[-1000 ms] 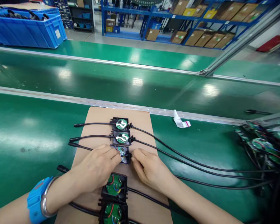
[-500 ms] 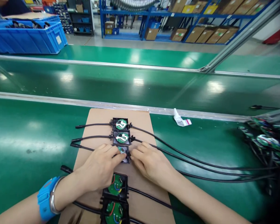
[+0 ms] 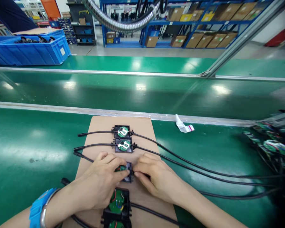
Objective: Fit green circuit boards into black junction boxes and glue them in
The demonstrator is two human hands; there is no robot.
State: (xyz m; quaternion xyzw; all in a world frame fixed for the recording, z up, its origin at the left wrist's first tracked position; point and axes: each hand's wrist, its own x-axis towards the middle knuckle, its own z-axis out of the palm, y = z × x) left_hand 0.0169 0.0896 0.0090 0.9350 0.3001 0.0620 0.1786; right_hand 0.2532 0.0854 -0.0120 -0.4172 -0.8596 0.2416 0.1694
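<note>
Brown cardboard (image 3: 142,126) underlies the black housing (image 3: 129,178) between the hands in the head view, likely protecting it. The left hand (image 3: 98,182) bends its fingers over it, seemingly steadying; the right hand (image 3: 155,178) curls beside its right edge. Whether either grips, I cannot tell.

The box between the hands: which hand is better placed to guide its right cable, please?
Probably the right hand, at the right edge of the box; the left hand reaches over its board.
</note>
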